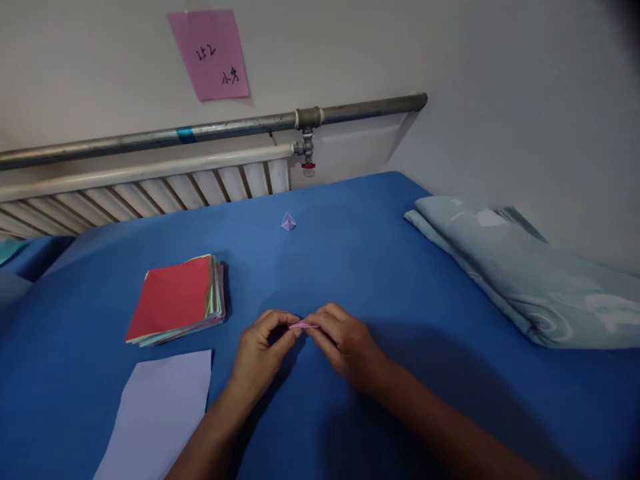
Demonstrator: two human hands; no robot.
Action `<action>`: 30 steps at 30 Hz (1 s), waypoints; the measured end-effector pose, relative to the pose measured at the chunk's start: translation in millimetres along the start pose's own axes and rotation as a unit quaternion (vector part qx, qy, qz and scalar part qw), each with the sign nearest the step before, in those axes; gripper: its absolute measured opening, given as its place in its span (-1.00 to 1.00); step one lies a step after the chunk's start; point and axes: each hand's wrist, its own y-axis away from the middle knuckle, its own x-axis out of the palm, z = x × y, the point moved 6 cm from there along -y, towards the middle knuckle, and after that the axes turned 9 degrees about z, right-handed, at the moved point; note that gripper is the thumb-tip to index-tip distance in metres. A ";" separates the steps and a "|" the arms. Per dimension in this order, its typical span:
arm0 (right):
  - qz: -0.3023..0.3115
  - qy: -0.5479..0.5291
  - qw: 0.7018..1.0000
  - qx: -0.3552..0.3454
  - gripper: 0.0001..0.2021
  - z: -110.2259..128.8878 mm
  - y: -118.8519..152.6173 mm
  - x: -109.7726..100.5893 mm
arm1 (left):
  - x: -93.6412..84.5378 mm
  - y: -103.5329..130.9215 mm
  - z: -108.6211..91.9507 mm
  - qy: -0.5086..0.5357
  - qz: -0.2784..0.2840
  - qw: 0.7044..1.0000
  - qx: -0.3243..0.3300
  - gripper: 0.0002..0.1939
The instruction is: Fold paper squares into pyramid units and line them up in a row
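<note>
A small piece of folded pink paper [303, 325] is pinched between both hands above the blue surface. My left hand [261, 348] grips its left end between thumb and fingers. At its right end, the fingers of my right hand [350, 343] are closed on the same piece. Farther back lies a small folded purple paper shape [289, 222]. To the left is a stack of coloured paper [173, 299] with a red sheet on top. A pale lavender sheet [160, 407] lies in front of the stack, partly behind my left forearm.
A folded pale green cloth [500, 267] lies on the right of the blue surface [340, 247]. Behind the far edge are a white radiator [200, 187], a metal pipe [240, 127] and a valve. On the wall hangs a pink sheet [210, 57] with handwriting.
</note>
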 end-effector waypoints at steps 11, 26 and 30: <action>-0.015 0.044 0.998 -0.035 -0.83 1.6 0.8 2.4 | 4.0 2.3 -9.1 -0.166 0.019 0.976 0.140 -0.85; -0.006 0.015 1.000 -0.021 -0.83 -0.5 1.7 1.6 | 6.2 5.0 -17.9 -0.229 0.037 0.959 0.163 -0.85; 0.015 -0.004 0.999 -0.028 -0.86 -1.1 1.4 3.3 | 7.3 1.7 -10.9 -0.199 0.072 0.967 0.141 -0.86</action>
